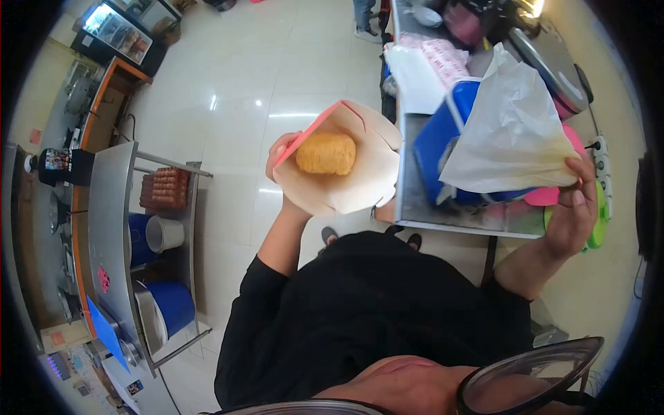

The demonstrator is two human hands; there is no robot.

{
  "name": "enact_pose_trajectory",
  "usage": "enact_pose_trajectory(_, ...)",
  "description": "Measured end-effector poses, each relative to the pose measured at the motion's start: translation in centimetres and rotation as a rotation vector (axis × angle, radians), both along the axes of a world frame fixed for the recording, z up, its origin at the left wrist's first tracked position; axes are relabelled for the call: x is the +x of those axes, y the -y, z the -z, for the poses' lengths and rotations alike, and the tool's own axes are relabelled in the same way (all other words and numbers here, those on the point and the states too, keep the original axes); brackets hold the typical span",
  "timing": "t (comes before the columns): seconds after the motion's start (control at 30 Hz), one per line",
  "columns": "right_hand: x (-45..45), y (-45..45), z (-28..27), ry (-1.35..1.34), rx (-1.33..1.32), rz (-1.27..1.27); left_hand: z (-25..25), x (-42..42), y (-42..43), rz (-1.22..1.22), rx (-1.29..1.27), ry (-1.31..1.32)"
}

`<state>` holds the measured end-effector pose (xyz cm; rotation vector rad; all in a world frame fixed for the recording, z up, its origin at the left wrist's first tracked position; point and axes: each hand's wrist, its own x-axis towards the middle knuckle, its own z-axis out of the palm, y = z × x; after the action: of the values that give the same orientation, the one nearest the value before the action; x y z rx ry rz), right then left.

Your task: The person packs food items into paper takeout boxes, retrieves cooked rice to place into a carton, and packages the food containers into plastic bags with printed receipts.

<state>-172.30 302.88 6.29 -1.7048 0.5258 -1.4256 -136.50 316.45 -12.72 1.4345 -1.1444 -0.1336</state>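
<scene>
Head view: a golden-brown piece of what looks like bread (326, 153) already sits inside the open pink-and-white paper box (373, 169); the left hand (281, 153) grips the box, while the right hand (574, 211) pinches the white translucent paper sheet (508, 131), outside it.

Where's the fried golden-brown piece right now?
Head view, left of center: the golden-brown piece sits inside the open paper box, held by the left hand.
</scene>
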Motion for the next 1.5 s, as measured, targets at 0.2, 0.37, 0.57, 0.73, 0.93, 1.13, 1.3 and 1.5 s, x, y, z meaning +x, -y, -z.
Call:
enact_pose_trajectory(0.2, 15.2, -4.1, 7.0, 0.012, 0.158, 0.078, -0.1, 5.5, -7.6, -0.002, 0.221, -0.192)
enact_pose_trajectory(0.37, 21.6, -5.2, 8.0, 0.138, 0.112, 0.051, -3.6, 9.9, -10.0, 0.223, 0.253, 0.170)
enact_pose_trajectory(0.57, 26.4, -1.8, 9.3, 0.173, 0.019, 0.096, -0.3, 13.1, -9.0, 0.091, -0.151, -0.669)
enact_pose_trajectory(0.73, 30.7, 1.5, 10.6, 0.164, 0.104, 0.083, 1.1, 19.3, -5.5, 0.253, 0.326, -0.150)
enact_pose_trajectory(0.93, 36.3, 10.0, 10.8, 0.127, 0.247, 0.059, 0.5, 23.0, 3.6, 0.201, 0.330, -0.667)
enact_pose_trajectory(1.13, 42.3, 19.6, 9.9, 0.145, 0.212, -0.038, 0.0, 29.4, 13.5, 0.351, 0.528, -0.511)
enact_pose_trajectory(1.3, 47.4, 24.8, 8.5, -0.022, 0.104, -0.238, 2.0, 34.1, 18.0, 0.409, 0.426, -0.470)
enact_pose_trajectory(1.5, 57.0, 27.2, 7.9, -0.633, -0.190, -0.540, 2.0, 42.2, 25.0, 0.557, 0.587, -0.396)
